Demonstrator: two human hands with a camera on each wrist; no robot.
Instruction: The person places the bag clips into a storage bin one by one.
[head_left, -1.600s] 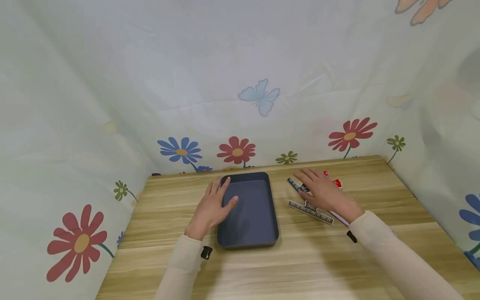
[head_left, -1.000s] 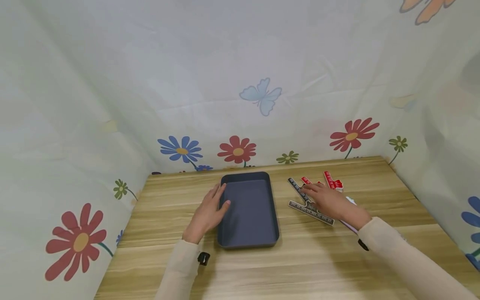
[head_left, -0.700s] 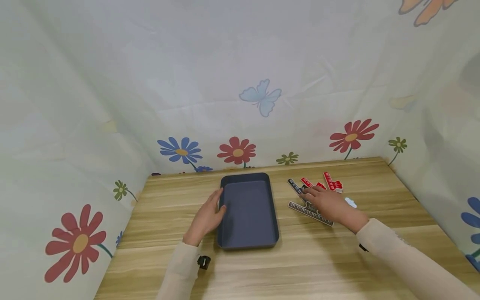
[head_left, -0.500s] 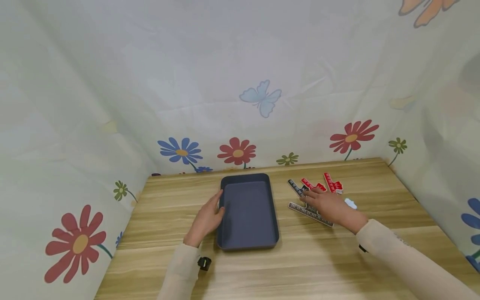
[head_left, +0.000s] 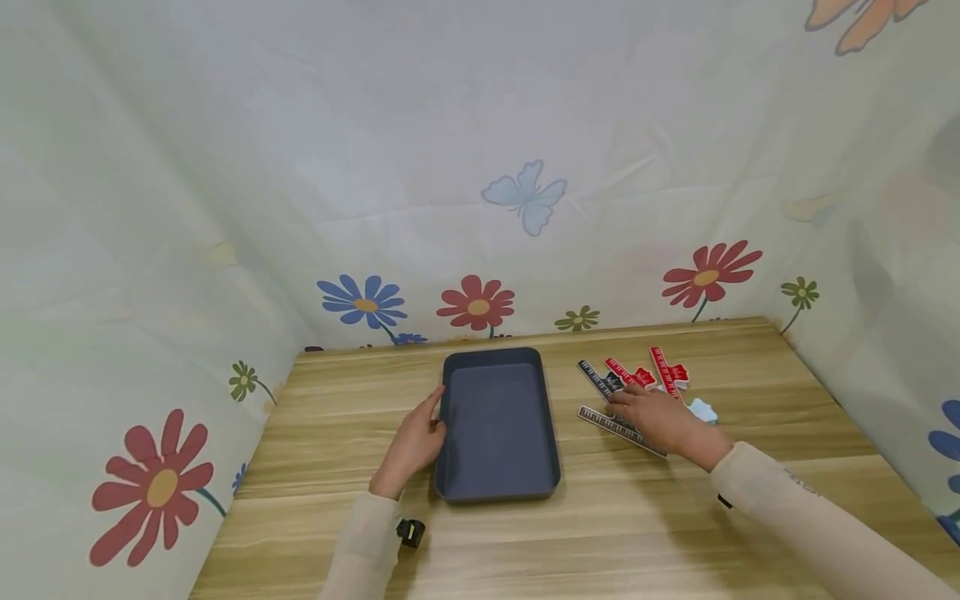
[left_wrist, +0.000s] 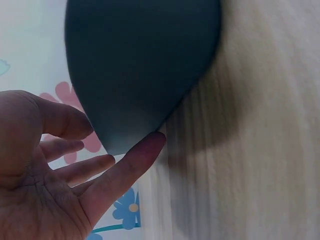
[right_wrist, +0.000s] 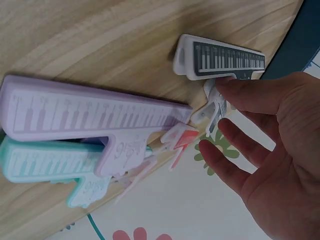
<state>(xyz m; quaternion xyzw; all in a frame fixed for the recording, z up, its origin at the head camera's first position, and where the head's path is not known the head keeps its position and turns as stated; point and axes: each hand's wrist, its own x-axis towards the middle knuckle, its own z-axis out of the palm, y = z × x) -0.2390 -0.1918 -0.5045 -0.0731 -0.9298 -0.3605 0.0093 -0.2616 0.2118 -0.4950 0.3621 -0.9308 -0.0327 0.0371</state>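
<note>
A dark blue rectangular tray (head_left: 498, 433) lies on the wooden table. My left hand (head_left: 414, 442) is at its left side. In the left wrist view, the thumb is close to the tray's rim and a fingertip is at its lower edge, with the fingers loosely spread. My right hand (head_left: 663, 421) is over a black-and-white piano-key clip (right_wrist: 227, 59), thumb and fingers bent about its handles. The hand hides part of that clip in the head view. Beyond it lie another black clip (head_left: 597, 379) and two red clips (head_left: 621, 370).
A purple clip (right_wrist: 90, 112) and a teal clip (right_wrist: 50, 160) lie behind the right hand, mostly covered by the arm in the head view. A pale blue clip handle (head_left: 703, 410) shows beside the wrist. Flower-printed cloth (head_left: 390, 208) borders the table's back and sides.
My left hand has drawn back from over the tray to its left side. The right hand has come down, its fingers curling toward the near black-and-white clip. Tray and clips stay in place.
</note>
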